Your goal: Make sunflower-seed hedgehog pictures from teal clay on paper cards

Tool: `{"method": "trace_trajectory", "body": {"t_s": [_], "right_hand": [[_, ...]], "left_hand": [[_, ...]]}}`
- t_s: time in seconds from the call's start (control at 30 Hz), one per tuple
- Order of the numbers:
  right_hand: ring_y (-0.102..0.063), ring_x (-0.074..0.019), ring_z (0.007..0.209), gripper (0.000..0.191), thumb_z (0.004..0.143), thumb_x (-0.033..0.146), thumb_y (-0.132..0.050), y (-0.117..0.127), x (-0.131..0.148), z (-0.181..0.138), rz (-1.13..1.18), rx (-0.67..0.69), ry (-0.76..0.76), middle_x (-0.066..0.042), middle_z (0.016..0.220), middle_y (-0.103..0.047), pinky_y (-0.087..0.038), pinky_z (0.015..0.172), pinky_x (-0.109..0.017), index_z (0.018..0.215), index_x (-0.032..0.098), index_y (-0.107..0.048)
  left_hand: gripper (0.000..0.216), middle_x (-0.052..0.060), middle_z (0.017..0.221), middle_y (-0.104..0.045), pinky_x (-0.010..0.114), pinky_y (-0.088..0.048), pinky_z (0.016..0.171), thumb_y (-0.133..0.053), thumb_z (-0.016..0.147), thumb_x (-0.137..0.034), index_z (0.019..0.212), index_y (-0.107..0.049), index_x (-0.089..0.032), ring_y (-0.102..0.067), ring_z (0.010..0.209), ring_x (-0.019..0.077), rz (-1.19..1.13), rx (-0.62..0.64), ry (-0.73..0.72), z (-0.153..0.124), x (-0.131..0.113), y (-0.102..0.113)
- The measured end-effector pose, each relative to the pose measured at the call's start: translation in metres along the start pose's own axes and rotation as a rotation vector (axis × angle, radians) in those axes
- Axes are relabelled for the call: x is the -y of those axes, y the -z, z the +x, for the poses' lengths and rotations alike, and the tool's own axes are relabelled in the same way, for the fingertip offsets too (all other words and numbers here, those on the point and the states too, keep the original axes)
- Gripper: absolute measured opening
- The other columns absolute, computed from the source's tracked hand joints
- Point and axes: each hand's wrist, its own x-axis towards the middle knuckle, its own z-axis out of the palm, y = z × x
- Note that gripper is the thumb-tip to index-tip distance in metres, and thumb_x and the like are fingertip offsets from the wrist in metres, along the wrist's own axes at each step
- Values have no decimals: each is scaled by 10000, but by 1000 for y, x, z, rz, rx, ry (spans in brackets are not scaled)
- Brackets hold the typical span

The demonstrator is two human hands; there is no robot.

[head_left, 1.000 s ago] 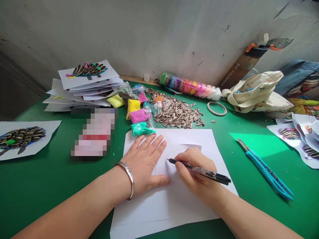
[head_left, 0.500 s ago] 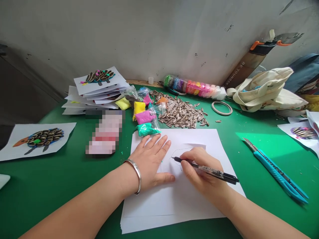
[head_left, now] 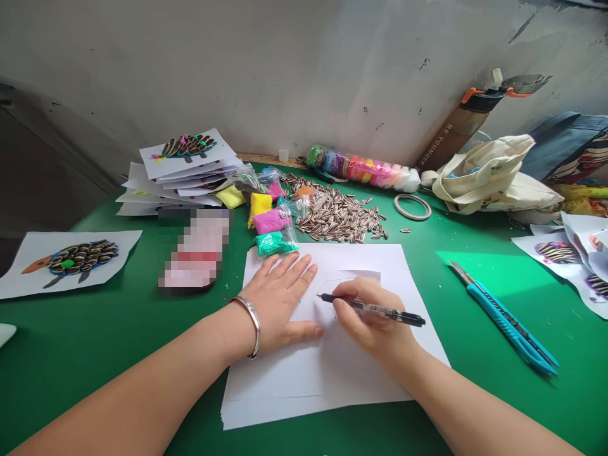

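While both hands work at the middle of the green table, the entries stand as follows.

Item: pen, slim, dark-ended, with a partly clear barrel. Lies slantwise in the right hand, which is closed on it in a writing grip; tip at the drawn outline, contact with the sheet too fine to tell. Likely light, stiff and smooth, apt to roll if set down; best held low, on the dark section behind the tip.

Item: white paper, several sheets, edges slightly out of line at the lower left corner. Lies flat before the person, under both hands. Probably light and limp, easily creased, the sheets prone to slide on one another; best pinned with a flat palm, or lifted by a free edge.

Item: left hand, open, palm down on the paper, fingers a little apart, gripping nothing; its fingertips near the green packet. Silvery bracelet at the wrist.

Beyond: sunflower seeds, heaped.
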Motion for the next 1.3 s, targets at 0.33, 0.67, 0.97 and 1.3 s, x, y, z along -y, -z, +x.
{"method": "trace_trajectory", "body": {"t_s": [0.33, 0.67, 0.97, 1.3], "right_hand": [[-606, -156, 651, 85, 789, 153, -583, -3, 1, -1, -34, 40, 15, 8, 696, -676, -482, 707, -334, 773, 223, -629], [-602, -154, 653, 95, 784, 137, -583, -2, 0, 0, -2, 77, 2, 12, 697, -680, -465, 709, -341, 770, 219, -630], [-578, -139, 601, 124, 765, 108, -573, -1, 2, 1, 36, 113, 11, 24, 645, -653, -450, 701, -333, 759, 215, -635], [-577, -136, 608, 109, 769, 115, -568, 4, 3, 3, 55, 130, -24, 17, 648, -655, -428, 699, -321, 735, 200, -628]], "left_hand": [[897, 122, 1588, -184, 536, -58, 1160, -386, 835, -749, 1510, -247, -175, -95, 1462, 328, -8, -24, -5, -1, 0, -1], [905, 115, 1589, -180, 529, -60, 1160, -397, 831, -742, 1509, -248, -161, -103, 1462, 331, -2, -14, 2, 0, -1, 1], [900, 120, 1589, -177, 538, -59, 1161, -372, 840, -749, 1510, -246, -162, -92, 1462, 330, -6, -18, -3, -1, -1, 1], [913, 117, 1586, -167, 538, -78, 1160, -396, 835, -745, 1510, -247, -147, -92, 1464, 328, 21, 15, 10, 0, -4, 5]]}}
